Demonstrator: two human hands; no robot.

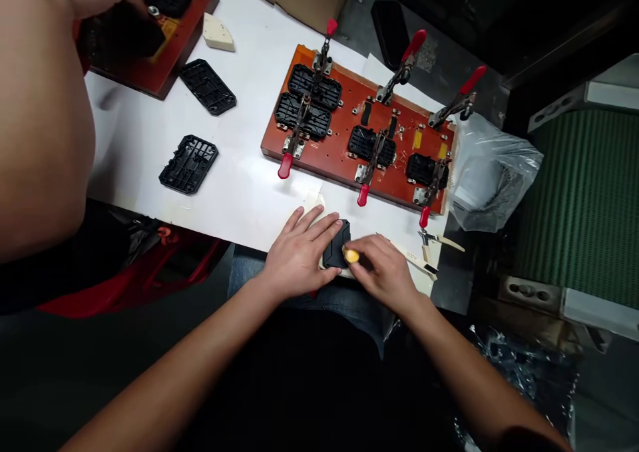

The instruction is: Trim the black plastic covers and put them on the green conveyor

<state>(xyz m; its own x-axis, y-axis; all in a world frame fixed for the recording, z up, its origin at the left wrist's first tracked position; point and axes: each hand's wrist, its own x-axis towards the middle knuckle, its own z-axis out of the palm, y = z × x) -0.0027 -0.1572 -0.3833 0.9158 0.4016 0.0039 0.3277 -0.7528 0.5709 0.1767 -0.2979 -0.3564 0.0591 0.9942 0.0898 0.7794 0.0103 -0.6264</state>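
At the table's near edge my left hand (301, 252) lies flat, fingers stretched, pressing on a small black plastic part (336, 247). My right hand (383, 270) is closed around a small yellow-tipped tool (351, 256) that touches the part's right side. Just beyond them lies a red-brown clamping fixture (349, 109) with several red-handled toggle clamps and several black parts held in it.
Two loose black ribbed plates (189, 164) (208, 86) lie on the white table (239, 186). A co-worker's arm (40, 106) fills the upper left, over a second red fixture (170, 39). A clear plastic bag (492, 166) and a green conveyor (584, 206) are at right.
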